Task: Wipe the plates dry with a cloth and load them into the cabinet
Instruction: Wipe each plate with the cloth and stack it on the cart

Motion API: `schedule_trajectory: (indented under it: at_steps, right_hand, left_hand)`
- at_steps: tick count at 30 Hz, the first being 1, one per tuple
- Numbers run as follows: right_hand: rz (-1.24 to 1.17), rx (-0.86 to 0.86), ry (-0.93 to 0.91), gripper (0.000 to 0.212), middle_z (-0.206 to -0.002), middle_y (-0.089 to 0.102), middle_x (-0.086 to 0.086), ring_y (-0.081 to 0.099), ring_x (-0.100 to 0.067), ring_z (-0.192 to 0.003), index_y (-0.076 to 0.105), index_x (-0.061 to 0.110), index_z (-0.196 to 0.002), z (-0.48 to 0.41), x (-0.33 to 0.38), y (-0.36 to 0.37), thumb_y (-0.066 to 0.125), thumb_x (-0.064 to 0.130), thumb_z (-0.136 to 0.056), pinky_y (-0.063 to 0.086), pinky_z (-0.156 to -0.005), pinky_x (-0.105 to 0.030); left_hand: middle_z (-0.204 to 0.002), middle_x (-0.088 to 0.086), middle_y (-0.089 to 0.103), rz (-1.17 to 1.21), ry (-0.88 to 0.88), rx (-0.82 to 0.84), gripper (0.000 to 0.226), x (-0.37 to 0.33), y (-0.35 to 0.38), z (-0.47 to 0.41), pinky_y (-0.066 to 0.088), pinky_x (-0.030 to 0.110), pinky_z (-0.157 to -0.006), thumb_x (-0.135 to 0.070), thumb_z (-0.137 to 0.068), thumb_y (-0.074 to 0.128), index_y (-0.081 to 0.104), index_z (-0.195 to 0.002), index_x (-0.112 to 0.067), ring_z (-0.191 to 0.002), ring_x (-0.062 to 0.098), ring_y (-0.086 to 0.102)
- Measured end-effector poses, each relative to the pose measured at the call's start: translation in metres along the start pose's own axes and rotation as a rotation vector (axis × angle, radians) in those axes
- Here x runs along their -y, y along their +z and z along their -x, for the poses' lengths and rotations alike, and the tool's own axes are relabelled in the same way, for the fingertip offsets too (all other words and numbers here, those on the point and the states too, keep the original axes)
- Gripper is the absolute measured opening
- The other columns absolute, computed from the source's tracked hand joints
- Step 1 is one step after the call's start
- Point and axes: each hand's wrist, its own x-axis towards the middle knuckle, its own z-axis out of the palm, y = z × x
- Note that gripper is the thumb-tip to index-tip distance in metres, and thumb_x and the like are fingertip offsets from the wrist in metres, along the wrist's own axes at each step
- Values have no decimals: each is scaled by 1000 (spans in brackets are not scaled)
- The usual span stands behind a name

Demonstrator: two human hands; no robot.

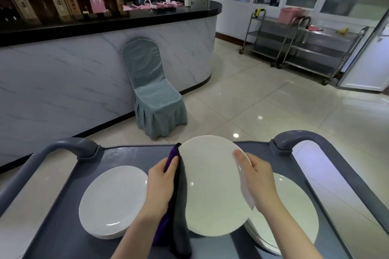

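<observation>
**One plate in hand, two stacks on cart**

Left stack of plates (113,200) sits on the grey cart (130,155); number in the stack unreadable. Left hand (160,183) clenches one dark purple cloth (180,212) against the held plate (212,187), a single plate raised between the stacks. Right hand (261,183) grasps its right rim. Right stack (294,216) is partly hidden behind the plate and arm.

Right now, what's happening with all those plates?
A person is drying plates over a grey cart. The right hand grips one white plate by its right edge. The left hand holds a dark purple cloth against the plate's left edge. More plates lie on the cart in a left stack and a right stack.
</observation>
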Motion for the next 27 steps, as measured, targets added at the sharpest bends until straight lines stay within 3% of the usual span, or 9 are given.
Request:
schedule_trajectory:
  at_steps: [2, 7, 9, 11, 14, 17, 23, 25, 27]
  right_hand:
    - [53, 79, -23, 50, -57, 32, 7, 29, -10, -53, 33, 15, -58, 2, -3, 0, 61, 31, -97, 25, -50, -22]
    - [285, 325, -193, 51, -55, 29, 11, 27, -7, -55, 33, 20, -57, 3, 9, 13, 64, 37, -93, 22, -51, -25]
    - [256, 293, -189, 52, -55, 27, 11, 26, -8, -55, 31, 21, -57, 0, 10, 9, 66, 34, -94, 21, -50, -24]
    - [132, 147, -107, 54, -56, 26, 9, 24, -9, -55, 28, 21, -57, -1, 7, 2, 65, 30, -94, 19, -49, -22]
    - [-109, -69, 56, 51, -58, 27, 4, 24, -12, -54, 28, 13, -61, 5, -3, 3, 62, 28, -96, 21, -44, -18]
    - [-17, -16, 26, 50, -56, 30, 7, 27, -10, -53, 31, 12, -61, 8, -8, 2, 60, 28, -98, 24, -45, -17]
    - [297, 380, -199, 52, -55, 26, 11, 25, -7, -55, 29, 17, -59, 4, 4, 12, 64, 34, -94, 20, -51, -25]
    - [282, 333, -200, 53, -55, 26, 11, 25, -7, -55, 29, 20, -58, 0, 5, 11, 65, 36, -93, 20, -50, -24]
    - [186, 181, -147, 53, -55, 26, 11, 24, -8, -54, 30, 23, -56, -3, 3, 7, 66, 34, -93, 21, -49, -21]
  left_hand:
    - [-71, 2, 67, -195, 183, 49, 33, -12, -8, -8, 44, 16, -61, -36, -94, 59, 61, -72, -12, -59, 5, 52]
    - [-58, -17, 58, -491, 467, 468, 30, -43, -4, -17, 37, 11, -57, -31, -89, 69, 59, -61, -32, -57, -3, 49]
    - [-57, -19, 57, -413, 429, 399, 34, -38, -5, -14, 37, 10, -58, -28, -91, 67, 58, -59, -34, -56, -3, 49]
    - [-58, -11, 59, -257, 289, 169, 32, -22, -5, -8, 40, 13, -59, -31, -94, 62, 58, -64, -21, -57, -1, 48]
    - [-72, 10, 67, 0, -28, -39, 39, 2, 4, 6, 48, 33, -65, -40, -96, 54, 60, -73, -9, -65, 14, 53]
    - [-59, -3, 61, -91, 36, 20, 40, 0, -3, 1, 43, 26, -60, -39, -95, 57, 55, -62, -18, -56, 6, 48]
    - [-57, -15, 56, -471, 402, 503, 28, -28, -4, -19, 36, 13, -55, -35, -88, 68, 61, -65, -22, -55, -2, 45]
    - [-59, -15, 59, -426, 380, 464, 26, -27, -5, -18, 38, 12, -57, -36, -90, 66, 63, -65, -27, -56, -4, 47]
    - [-61, -8, 63, -300, 277, 244, 30, -19, -8, -18, 42, 19, -61, -39, -92, 62, 65, -71, -17, -60, 3, 51]
